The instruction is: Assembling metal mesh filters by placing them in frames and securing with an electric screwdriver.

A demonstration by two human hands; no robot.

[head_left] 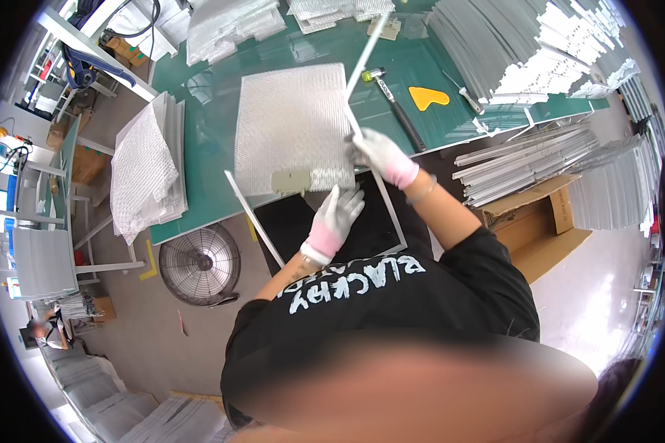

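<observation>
A silvery mesh-like panel (292, 118) lies on the green table, its near end reaching the table's front edge. Below that end, white frame strips (245, 207) form an open-ended frame against my body. My left hand (336, 218), gloved in white and pink, is stretched out with fingers apart at the panel's near edge. A grey-green block (291, 181) rests on the panel beside it. My right hand (380, 156), in a matching glove, is closed around a long white strip (367, 52) at the panel's right edge. That strip slants away across the table.
Right of the panel lie a mallet (395, 107), a yellow scraper (428, 97) and a handled tool (471, 101). Stacked strips (495, 52) fill the far right. More mesh sheets (151, 166) hang over the left edge. A floor fan (199, 264) and cardboard box (547, 236) stand nearby.
</observation>
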